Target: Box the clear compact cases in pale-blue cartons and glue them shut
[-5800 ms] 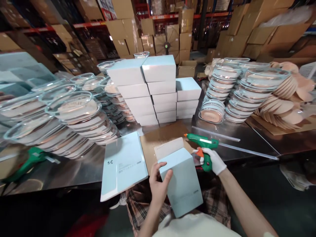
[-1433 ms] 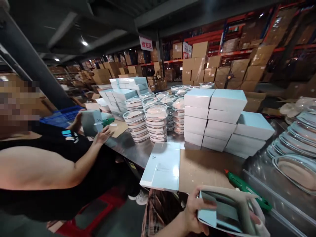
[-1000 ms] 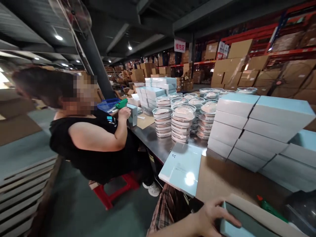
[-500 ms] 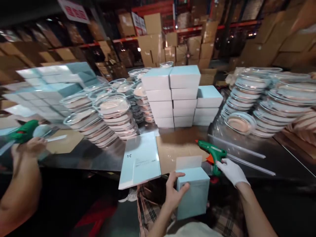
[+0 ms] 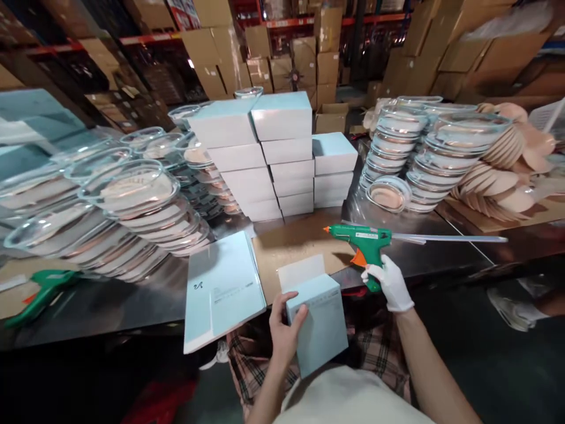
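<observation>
My left hand (image 5: 285,327) grips the near left corner of a pale blue carton (image 5: 321,327) that stands tilted against my lap, its brown flap (image 5: 301,272) raised. My right hand (image 5: 391,284), in a white glove, holds the grip of a green glue gun (image 5: 362,241) lifted just above the steel table (image 5: 132,297). The gun's nozzle points left over a brown cardboard sheet (image 5: 291,244), and a clear glue stick (image 5: 450,238) juts out behind it.
A stack of flat blue carton blanks (image 5: 220,288) lies left of the cardboard. Finished blue boxes (image 5: 273,153) are piled behind. Clear lidded dishes (image 5: 132,206) crowd the left, more dishes (image 5: 424,153) the right. Another green glue gun (image 5: 42,288) lies far left.
My head swung from the co-worker on the left back down to the table. My right hand has lifted the glue gun off the table. The carton stays in my left hand.
</observation>
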